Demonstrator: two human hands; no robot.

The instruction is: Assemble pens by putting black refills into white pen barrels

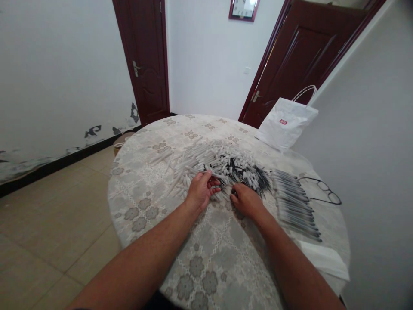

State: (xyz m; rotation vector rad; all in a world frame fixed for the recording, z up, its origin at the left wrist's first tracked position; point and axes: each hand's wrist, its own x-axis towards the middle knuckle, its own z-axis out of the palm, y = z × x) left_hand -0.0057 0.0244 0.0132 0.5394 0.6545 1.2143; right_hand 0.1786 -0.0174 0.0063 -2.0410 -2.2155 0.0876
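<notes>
Two hands work close together over the table, at the near edge of a wide pile of pen parts. The left hand (200,190) has a white tube (217,175) pinched between the thumb and the first finger, while its other fingers are bent loosely. This tube lies above the near side of the pile, pointing to the right; I think it is held by the fingertips so that its right end remains free. The right hand (245,200) is just beside, on the right, with its fingers curled inward. Something dark shows at its fingertips, but I cannot tell whether they grasp it.

In the pile, many tubes (198,157) lie on the left and far side, small white caps (222,160) are near the middle, and black parts (263,181) gather on the right. Perhaps they are grouped roughly by kind so that each is easy to pick, although they mix at the borders.

Right of the pile, pens (297,206) lie side by side in one row, probably to keep them apart from the loose parts. Glasses (328,192) rest farther right, and a white bag (287,125) stands at the far right of the table (193,241).
</notes>
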